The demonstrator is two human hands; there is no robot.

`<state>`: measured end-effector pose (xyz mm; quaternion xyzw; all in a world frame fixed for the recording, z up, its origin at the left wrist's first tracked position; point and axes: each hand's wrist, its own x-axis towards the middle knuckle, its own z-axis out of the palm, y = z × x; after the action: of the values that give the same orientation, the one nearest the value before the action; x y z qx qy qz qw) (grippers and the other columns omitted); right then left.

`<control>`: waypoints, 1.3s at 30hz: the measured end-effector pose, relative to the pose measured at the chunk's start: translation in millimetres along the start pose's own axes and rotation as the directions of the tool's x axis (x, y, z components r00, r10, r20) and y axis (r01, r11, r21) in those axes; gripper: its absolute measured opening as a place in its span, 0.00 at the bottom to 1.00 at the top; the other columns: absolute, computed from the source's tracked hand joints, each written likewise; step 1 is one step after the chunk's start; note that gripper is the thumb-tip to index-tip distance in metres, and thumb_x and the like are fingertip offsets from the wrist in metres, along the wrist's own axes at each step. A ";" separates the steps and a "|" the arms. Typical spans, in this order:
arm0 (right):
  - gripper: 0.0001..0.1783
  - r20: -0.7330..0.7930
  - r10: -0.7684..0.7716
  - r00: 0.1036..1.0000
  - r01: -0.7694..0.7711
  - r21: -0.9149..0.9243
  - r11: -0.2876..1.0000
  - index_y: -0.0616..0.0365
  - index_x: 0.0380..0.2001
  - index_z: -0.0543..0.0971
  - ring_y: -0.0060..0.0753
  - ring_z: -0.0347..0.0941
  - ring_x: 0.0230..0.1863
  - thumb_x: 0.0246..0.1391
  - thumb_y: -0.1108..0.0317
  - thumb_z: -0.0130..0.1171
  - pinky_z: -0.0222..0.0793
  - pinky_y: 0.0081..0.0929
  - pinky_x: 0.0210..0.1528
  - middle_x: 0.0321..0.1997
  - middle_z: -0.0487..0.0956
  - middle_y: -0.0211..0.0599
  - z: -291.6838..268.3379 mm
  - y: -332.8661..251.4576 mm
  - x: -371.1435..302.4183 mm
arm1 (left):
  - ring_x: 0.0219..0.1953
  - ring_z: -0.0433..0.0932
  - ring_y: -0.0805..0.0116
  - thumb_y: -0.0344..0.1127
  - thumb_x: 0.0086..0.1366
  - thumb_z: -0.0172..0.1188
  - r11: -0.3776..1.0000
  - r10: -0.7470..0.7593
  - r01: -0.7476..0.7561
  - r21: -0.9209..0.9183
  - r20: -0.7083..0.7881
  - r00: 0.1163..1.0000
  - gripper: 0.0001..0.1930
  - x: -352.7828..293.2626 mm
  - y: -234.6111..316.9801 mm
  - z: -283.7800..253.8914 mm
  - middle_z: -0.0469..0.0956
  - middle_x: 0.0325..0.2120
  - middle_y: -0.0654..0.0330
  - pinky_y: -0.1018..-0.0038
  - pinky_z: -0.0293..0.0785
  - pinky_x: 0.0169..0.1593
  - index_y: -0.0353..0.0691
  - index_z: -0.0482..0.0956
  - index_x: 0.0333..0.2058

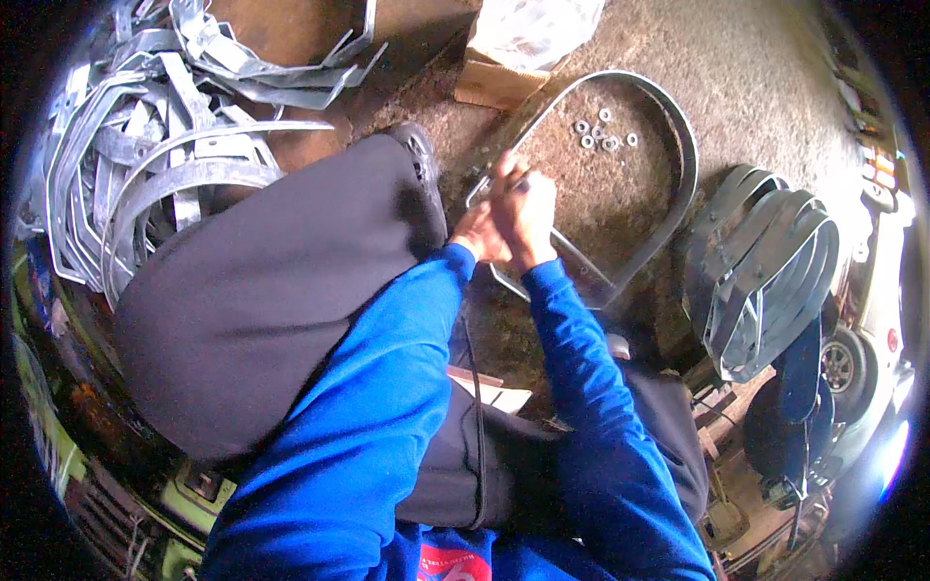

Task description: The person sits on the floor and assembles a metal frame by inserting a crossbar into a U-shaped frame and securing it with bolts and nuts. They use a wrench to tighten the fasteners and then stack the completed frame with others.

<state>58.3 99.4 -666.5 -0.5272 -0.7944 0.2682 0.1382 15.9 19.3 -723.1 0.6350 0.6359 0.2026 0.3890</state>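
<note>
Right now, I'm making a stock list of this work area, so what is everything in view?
Metal strips: too many to count, silver-grey, piled upper left
D-shaped metal loop: one, grey, centre, under the hands
Washers: about six, pale, inside the loop
Cardboard box: one, brown, top centre
Plastic wrap: one bunch, whitish, on the box
Curved bands: several, grey, nested at right
Wheel: one, dark tyre, right edge
Floor: one, grey-brown, beneath
Shoe: one visible, dark, left of the hands
Trousers: one pair, dark grey, left to lower centre
Sleeves: two, blue, lower centre
Left hand: one, bare, centre
Right hand: one, bare, overlapping the left
</note>
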 end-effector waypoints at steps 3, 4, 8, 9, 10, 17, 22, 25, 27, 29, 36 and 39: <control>0.23 -0.062 0.147 0.987 -0.148 -0.026 0.989 0.64 0.18 0.74 0.53 0.73 0.19 0.56 0.57 0.43 0.70 0.42 0.24 0.15 0.74 0.52 -9.3 4.7 37.2 | 0.54 0.65 0.53 0.48 0.50 0.53 0.896 0.254 -0.225 0.382 -0.025 0.967 0.28 7.4 -17.7 19.5 0.68 0.49 0.48 0.60 0.53 0.61 0.38 0.70 0.48; 0.25 -0.072 0.078 0.994 -0.075 0.039 0.996 0.65 0.15 0.74 0.52 0.73 0.18 0.56 0.57 0.42 0.70 0.41 0.24 0.14 0.73 0.51 -5.1 19.1 50.3 | 0.54 0.65 0.53 0.47 0.51 0.52 0.900 0.287 -0.245 0.361 -0.066 0.956 0.26 8.8 -18.1 21.3 0.68 0.49 0.49 0.60 0.54 0.61 0.38 0.70 0.47; 0.27 0.210 0.119 0.970 -0.157 0.174 0.972 0.68 0.16 0.75 0.48 0.74 0.18 0.55 0.57 0.38 0.71 0.37 0.28 0.14 0.74 0.52 4.4 53.4 99.5 | 0.54 0.63 0.52 0.46 0.51 0.52 0.898 0.319 -0.261 0.355 -0.116 0.940 0.26 9.9 -20.3 30.8 0.68 0.50 0.51 0.61 0.54 0.61 0.39 0.69 0.48; 0.26 0.137 0.106 0.985 -0.139 0.258 0.956 0.69 0.17 0.76 0.47 0.74 0.18 0.54 0.57 0.39 0.71 0.36 0.28 0.14 0.74 0.54 16.8 73.0 108.4 | 0.54 0.63 0.53 0.46 0.51 0.52 0.897 0.326 -0.267 0.353 -0.120 0.938 0.26 12.4 -19.5 32.1 0.67 0.50 0.52 0.61 0.54 0.61 0.39 0.69 0.49; 0.25 0.172 0.142 0.975 -0.160 0.091 0.983 0.69 0.19 0.76 0.43 0.74 0.17 0.53 0.57 0.39 0.71 0.33 0.24 0.14 0.74 0.53 25.3 69.6 118.8 | 0.54 0.63 0.53 0.46 0.52 0.52 0.896 0.323 -0.265 0.355 -0.115 0.939 0.26 10.8 -20.5 31.2 0.68 0.50 0.52 0.61 0.54 0.61 0.39 0.69 0.49; 0.24 0.340 0.282 0.897 -0.380 0.269 0.885 0.67 0.21 0.76 0.36 0.75 0.17 0.56 0.58 0.39 0.70 0.30 0.20 0.16 0.76 0.48 30.2 78.7 98.6 | 0.54 0.63 0.54 0.45 0.51 0.52 0.912 0.284 -0.232 0.338 -0.113 0.952 0.26 5.7 -24.6 28.6 0.68 0.49 0.52 0.62 0.54 0.61 0.39 0.70 0.48; 0.08 -0.160 -0.218 0.963 0.146 -0.373 0.916 0.57 0.30 0.73 0.45 0.72 0.19 0.50 0.68 0.45 0.69 0.38 0.23 0.14 0.73 0.45 32.0 74.5 45.8 | 0.54 0.64 0.56 0.44 0.50 0.53 0.906 0.295 -0.271 0.325 -0.026 0.955 0.26 11.1 -12.0 16.8 0.68 0.50 0.52 0.62 0.55 0.61 0.40 0.70 0.48; 0.09 -0.060 0.020 0.998 -0.029 -0.144 0.989 0.58 0.22 0.71 0.49 0.70 0.19 0.52 0.67 0.47 0.66 0.40 0.23 0.13 0.70 0.48 6.9 7.6 -13.6 | 0.55 0.63 0.56 0.48 0.54 0.48 0.993 -0.032 0.001 0.117 0.265 0.964 0.26 5.9 -18.4 13.8 0.66 0.53 0.54 0.65 0.49 0.63 0.43 0.68 0.50; 0.16 -0.041 0.059 0.997 -0.051 0.177 0.983 0.59 0.17 0.69 0.51 0.70 0.18 0.55 0.64 0.45 0.65 0.40 0.22 0.14 0.69 0.51 -3.0 -23.1 -30.6 | 0.56 0.63 0.61 0.49 0.51 0.52 0.817 0.145 -0.390 -0.425 -0.502 0.852 0.29 -3.5 -52.0 64.3 0.65 0.55 0.54 0.69 0.51 0.62 0.44 0.65 0.52; 0.22 0.054 0.136 0.989 -0.146 0.291 0.946 0.60 0.14 0.70 0.52 0.71 0.19 0.57 0.60 0.43 0.66 0.42 0.23 0.15 0.71 0.52 -16.9 -32.4 -24.8 | 0.54 0.65 0.61 0.48 0.51 0.52 0.943 0.204 -0.308 -0.124 -0.514 0.833 0.27 -0.8 -45.2 53.4 0.68 0.50 0.54 0.68 0.53 0.61 0.42 0.67 0.50; 0.26 -0.100 0.171 0.980 -0.168 0.039 0.985 0.69 0.16 0.74 0.60 0.74 0.25 0.56 0.57 0.42 0.70 0.45 0.28 0.17 0.72 0.62 7.5 39.6 66.3 | 0.53 0.64 0.55 0.47 0.52 0.52 0.901 0.323 -0.272 0.336 -0.105 0.940 0.24 11.3 -15.5 24.6 0.69 0.47 0.52 0.62 0.56 0.60 0.41 0.71 0.46; 0.25 0.187 0.137 0.973 -0.174 0.199 0.964 0.71 0.20 0.75 0.57 0.74 0.23 0.54 0.58 0.41 0.70 0.43 0.28 0.17 0.74 0.58 19.9 73.4 104.6 | 0.53 0.64 0.55 0.44 0.51 0.54 0.909 0.329 -0.279 0.310 -0.120 0.937 0.25 11.4 -15.4 23.0 0.69 0.47 0.53 0.62 0.57 0.60 0.41 0.70 0.48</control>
<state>61.9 211.2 -731.5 -0.5450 -0.7258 0.4066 0.1039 24.4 23.1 -751.6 0.7567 0.5823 0.2195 0.2005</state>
